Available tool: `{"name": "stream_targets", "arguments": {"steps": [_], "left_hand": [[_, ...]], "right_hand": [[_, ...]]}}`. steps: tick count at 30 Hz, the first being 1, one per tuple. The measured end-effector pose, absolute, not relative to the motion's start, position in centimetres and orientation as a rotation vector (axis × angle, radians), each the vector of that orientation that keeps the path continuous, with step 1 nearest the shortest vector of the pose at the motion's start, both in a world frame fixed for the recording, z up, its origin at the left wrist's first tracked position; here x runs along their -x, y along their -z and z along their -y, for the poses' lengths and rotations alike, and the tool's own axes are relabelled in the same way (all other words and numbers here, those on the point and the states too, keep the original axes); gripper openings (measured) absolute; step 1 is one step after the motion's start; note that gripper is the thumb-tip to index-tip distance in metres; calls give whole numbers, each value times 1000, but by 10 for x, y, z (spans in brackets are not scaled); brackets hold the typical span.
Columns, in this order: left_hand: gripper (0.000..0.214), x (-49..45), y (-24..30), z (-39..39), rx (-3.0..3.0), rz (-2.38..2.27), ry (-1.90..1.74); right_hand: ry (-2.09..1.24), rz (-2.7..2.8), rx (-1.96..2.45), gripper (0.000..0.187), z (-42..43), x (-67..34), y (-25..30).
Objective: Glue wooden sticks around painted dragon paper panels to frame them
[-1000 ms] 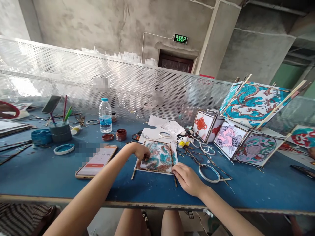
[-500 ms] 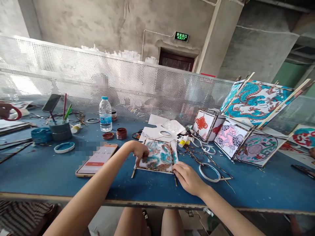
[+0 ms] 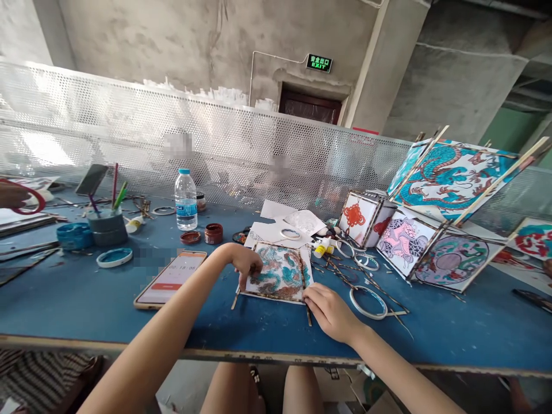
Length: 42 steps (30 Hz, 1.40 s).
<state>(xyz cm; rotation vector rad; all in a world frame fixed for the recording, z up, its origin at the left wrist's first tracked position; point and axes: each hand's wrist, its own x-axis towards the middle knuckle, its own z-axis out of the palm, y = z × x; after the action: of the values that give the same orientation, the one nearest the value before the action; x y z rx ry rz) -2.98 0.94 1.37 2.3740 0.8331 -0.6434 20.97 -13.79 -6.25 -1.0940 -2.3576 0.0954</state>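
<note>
A white sheet painted with turquoise and brown swirls [image 3: 280, 270] lies flat on the table, bordered by thin dark-mottled sticks. My left hand [image 3: 245, 265] reaches over its left edge, fingers bent down and closed on the left stick [image 3: 235, 299]. At the lower right corner, my right hand [image 3: 330, 310] has its fingers pressed together on the right stick [image 3: 309, 316]. The fingertips of both hands are partly hidden. The lower ends of both side sticks jut past the sheet toward me.
Left of me lie a phone [image 3: 170, 279], a water bottle [image 3: 186, 201] and paint jars [image 3: 213, 233]. Tape rolls [image 3: 368, 303] and loose sticks are on the right. Behind them stand a painted lantern [image 3: 405, 241] and a dragon panel [image 3: 452, 178]. Another person's hand [image 3: 12, 194] shows far left.
Both hands keep their places on the painted sheet, with hardly any movement. The view shifts very slightly. At far left, the other person's hand and the red ring-shaped thing shift slightly right.
</note>
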Motion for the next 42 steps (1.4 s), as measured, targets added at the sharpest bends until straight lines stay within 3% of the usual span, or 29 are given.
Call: {"name": "stream_targets", "arguments": {"steps": [8,20,42], "left_hand": [[47,29,-3,-16,-2353,-939,731],[45,33,-24,-3,-2240,-808,444],[46,20,-1,-9,-2265,-941,661]], "right_hand": [[-174,2312,1118,18,138,-211,60],[-247,2262,1157,18,138,-212,59],[-205,2266,1090,17,139,-213,60]]}}
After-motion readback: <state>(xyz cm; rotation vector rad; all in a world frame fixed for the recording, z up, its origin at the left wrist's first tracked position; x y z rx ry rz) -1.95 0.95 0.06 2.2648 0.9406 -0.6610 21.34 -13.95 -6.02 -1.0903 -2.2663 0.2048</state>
